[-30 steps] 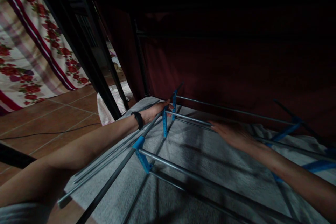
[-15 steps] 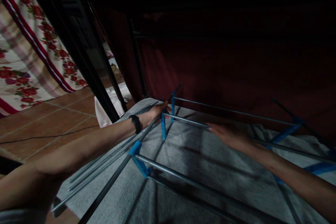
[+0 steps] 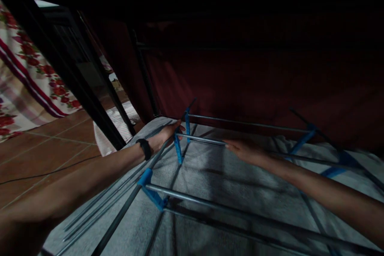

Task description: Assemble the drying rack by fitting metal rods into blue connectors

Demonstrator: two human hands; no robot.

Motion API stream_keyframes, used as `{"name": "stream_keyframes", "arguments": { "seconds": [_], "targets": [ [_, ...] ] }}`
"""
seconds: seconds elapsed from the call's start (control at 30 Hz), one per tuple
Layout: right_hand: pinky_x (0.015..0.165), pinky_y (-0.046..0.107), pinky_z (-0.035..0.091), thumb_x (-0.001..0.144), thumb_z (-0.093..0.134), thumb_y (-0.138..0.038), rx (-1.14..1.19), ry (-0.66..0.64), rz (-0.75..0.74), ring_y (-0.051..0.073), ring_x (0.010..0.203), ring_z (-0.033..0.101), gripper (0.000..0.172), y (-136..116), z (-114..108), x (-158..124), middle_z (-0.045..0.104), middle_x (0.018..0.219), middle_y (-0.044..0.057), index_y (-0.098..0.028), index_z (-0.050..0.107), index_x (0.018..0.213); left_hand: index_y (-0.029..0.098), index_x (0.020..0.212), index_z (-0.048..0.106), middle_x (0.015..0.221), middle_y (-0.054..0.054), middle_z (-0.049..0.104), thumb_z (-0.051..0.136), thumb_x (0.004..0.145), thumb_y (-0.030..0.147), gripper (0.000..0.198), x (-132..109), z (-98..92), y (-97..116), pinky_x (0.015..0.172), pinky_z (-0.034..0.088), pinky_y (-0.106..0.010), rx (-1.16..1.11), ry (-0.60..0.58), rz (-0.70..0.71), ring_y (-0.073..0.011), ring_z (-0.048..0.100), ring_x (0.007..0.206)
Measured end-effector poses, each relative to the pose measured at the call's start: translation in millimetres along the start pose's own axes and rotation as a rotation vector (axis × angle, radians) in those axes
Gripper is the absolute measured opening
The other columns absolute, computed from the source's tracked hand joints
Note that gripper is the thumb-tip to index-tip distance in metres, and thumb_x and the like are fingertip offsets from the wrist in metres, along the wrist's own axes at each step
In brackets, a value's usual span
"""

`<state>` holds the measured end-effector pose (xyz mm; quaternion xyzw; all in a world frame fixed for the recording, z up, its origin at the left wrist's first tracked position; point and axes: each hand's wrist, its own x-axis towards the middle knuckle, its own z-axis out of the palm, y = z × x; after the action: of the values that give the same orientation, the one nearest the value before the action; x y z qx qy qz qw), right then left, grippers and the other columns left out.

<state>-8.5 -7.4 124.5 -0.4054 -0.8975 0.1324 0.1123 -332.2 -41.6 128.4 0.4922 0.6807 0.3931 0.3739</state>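
Observation:
A frame of grey metal tubes joined by blue plastic connectors lies on a grey blanket (image 3: 204,184). My left hand (image 3: 164,137), with a dark band at the wrist, is wrapped round the long side tube (image 3: 120,216) beside the middle blue connector (image 3: 178,150). Farther right, my right hand (image 3: 244,151) is closed on the middle cross tube (image 3: 207,140), whose left end meets that connector. Nearer me, another blue connector (image 3: 153,192) carries the front cross tube (image 3: 192,199). More blue connectors (image 3: 303,142) show at the right side, partly behind my right arm.
Several loose metal tubes (image 3: 99,212) lie along the blanket's left edge. Dark posts (image 3: 69,76) rise at the left, with a floral cloth (image 3: 39,72) beyond them. A cable (image 3: 51,174) crosses the tiled floor (image 3: 72,144). Behind the frame hangs a dark red cloth (image 3: 240,84).
The view has swung slightly, so most of the scene sits farther left. Both hands keep their holds on the same tubes, and the frame looks unchanged.

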Motion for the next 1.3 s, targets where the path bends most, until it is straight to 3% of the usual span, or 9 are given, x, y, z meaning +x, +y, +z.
{"name": "stream_keyframes", "arguments": {
  "seconds": [0.1, 0.23, 0.4, 0.5, 0.67, 0.8, 0.9, 1.07, 1.3],
  "targets": [
    [0.105, 0.045, 0.052, 0.099, 0.047, -0.036, -0.064, -0.03, -0.039, 0.028, 0.121, 0.066, 0.039, -11, -13, -3, 0.069, 0.131, 0.002, -0.032, 0.066, 0.133, 0.02, 0.1, 0.064, 0.076, -0.003, 0.071, 0.044, 0.092, 0.068, 0.053, -9, -6.9, 5, 0.07, 0.053, -0.032, -0.093, -0.041, -0.041, -0.0221, 0.067, 0.075],
    [0.106, 0.039, 0.051, 0.097, 0.05, -0.034, -0.061, -0.003, -0.097, 0.025, 0.125, 0.063, 0.046, -11, -26, -7, 0.064, 0.139, -0.001, -0.033, 0.056, 0.142, 0.026, 0.115, 0.062, 0.115, 0.003, 0.073, 0.04, 0.093, 0.07, 0.053, -1, -27.4, 11, 0.098, 0.048, -0.035, 0.288, -0.067, 0.256, -0.0232, 0.063, 0.111],
    [0.109, 0.035, 0.048, 0.094, 0.046, -0.018, -0.099, 0.016, -0.021, 0.022, 0.129, 0.059, 0.058, 4, -29, -19, 0.057, 0.146, -0.002, -0.032, 0.046, 0.15, 0.024, 0.124, 0.056, 0.129, -0.001, 0.066, 0.031, 0.095, 0.063, 0.055, 13, -19.6, 40, 0.104, 0.043, -0.041, 0.74, 0.176, 0.511, -0.0255, 0.056, 0.122],
    [0.108, 0.037, 0.049, 0.094, 0.047, -0.018, -0.102, 0.037, 0.023, 0.023, 0.129, 0.059, 0.058, 10, -31, -29, 0.058, 0.145, -0.002, -0.034, 0.047, 0.149, 0.025, 0.126, 0.057, 0.131, -0.003, 0.063, 0.036, 0.093, 0.058, 0.051, 1, 21.8, 72, 0.105, 0.043, -0.039, 0.747, 0.083, 0.707, -0.0244, 0.056, 0.123],
    [0.112, 0.041, 0.045, 0.088, 0.042, -0.006, -0.161, 0.089, -0.027, 0.024, 0.134, 0.054, 0.066, 22, -41, -59, 0.05, 0.153, 0.007, -0.025, 0.045, 0.151, 0.02, 0.122, 0.062, 0.123, -0.01, 0.065, 0.049, 0.088, 0.048, 0.046, -17, 133.8, 125, 0.098, 0.048, -0.036, 0.561, -0.218, 0.939, -0.0254, 0.062, 0.113],
    [0.118, 0.045, 0.037, 0.087, 0.042, -0.005, -0.227, 0.118, -0.088, 0.026, 0.141, 0.046, 0.062, 43, -70, -120, 0.051, 0.152, 0.008, -0.023, 0.051, 0.146, 0.019, 0.125, 0.059, 0.126, -0.011, 0.063, 0.04, 0.095, 0.039, 0.041, -25, 217.2, 150, 0.104, 0.045, -0.037, 0.467, -0.293, 1.004, -0.0246, 0.059, 0.117],
    [0.118, 0.047, 0.036, 0.093, 0.042, -0.016, -0.182, 0.247, 0.056, 0.027, 0.136, 0.05, 0.05, 77, -100, -179, 0.058, 0.145, 0.006, -0.026, 0.059, 0.139, 0.02, 0.129, 0.056, 0.13, -0.009, 0.061, 0.034, 0.1, 0.037, 0.04, -37, 261.8, 158, 0.108, 0.043, -0.037, 0.43, -0.267, 1.053, -0.0228, 0.057, 0.12],
    [0.11, 0.045, 0.046, 0.09, 0.047, -0.029, 0.347, 0.665, 0.597, 0.026, 0.121, 0.062, 0.037, 158, -125, -230, 0.068, 0.129, 0.013, -0.018, 0.066, 0.119, 0.017, 0.129, 0.057, 0.135, -0.013, 0.06, 0.049, 0.097, 0.032, 0.035, -63, 328.5, 170, 0.113, 0.039, -0.04, 0.614, -0.421, 1.135, -0.0265, 0.054, 0.129],
    [0.077, 0.035, 0.061, 0.09, 0.048, -0.046, 1.037, 0.52, 0.723, 0.025, 0.086, 0.073, 0.034, 193, -105, -197, 0.075, 0.079, 0.01, -0.018, 0.067, 0.091, 0.016, 0.122, 0.06, 0.125, -0.014, 0.067, 0.048, 0.098, 0.027, 0.029, -68, 404.2, 189, 0.097, 0.049, -0.035, 0.714, -0.544, 1.048, -0.0256, 0.064, 0.117]
  ]
}}
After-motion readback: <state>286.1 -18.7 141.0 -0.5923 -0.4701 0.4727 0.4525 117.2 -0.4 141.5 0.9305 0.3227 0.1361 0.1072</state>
